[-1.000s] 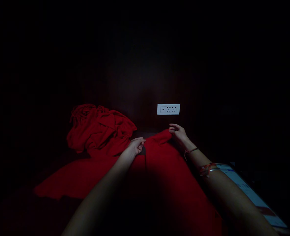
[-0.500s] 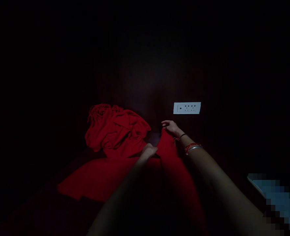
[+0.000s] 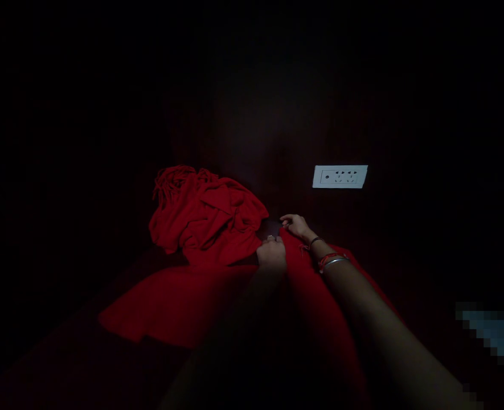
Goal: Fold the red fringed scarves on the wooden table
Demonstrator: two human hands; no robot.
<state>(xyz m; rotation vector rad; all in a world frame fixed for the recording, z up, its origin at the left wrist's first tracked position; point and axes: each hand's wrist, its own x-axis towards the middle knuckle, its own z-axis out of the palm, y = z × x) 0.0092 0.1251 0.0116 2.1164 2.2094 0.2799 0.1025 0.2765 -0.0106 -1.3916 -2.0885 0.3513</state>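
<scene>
A red scarf [image 3: 209, 216] lies bunched on a dark surface, its fringe of tassels at the far left end. A flatter stretch of red cloth [image 3: 166, 304] spreads in front of it, and another stretch [image 3: 315, 296] runs under my right forearm toward me. My left hand [image 3: 272, 251] is closed at the edge of the red cloth, with a ring showing on a finger. Just beyond it, my right hand [image 3: 296, 225] pinches the far upper edge of the right-hand stretch. Cords and a silver bangle circle the right wrist. Darkness hides both hands' fingertips in part.
A white socket panel [image 3: 340, 177] is set in the dark upright surface behind the hands. At the lower right sits a pixelated bluish patch [image 3: 497, 336]. Most of the surroundings are too dark to make out.
My left hand has moved right and slightly up, closer to my right hand. The right-hand cloth now spreads out past my right forearm. The view has shifted slightly.
</scene>
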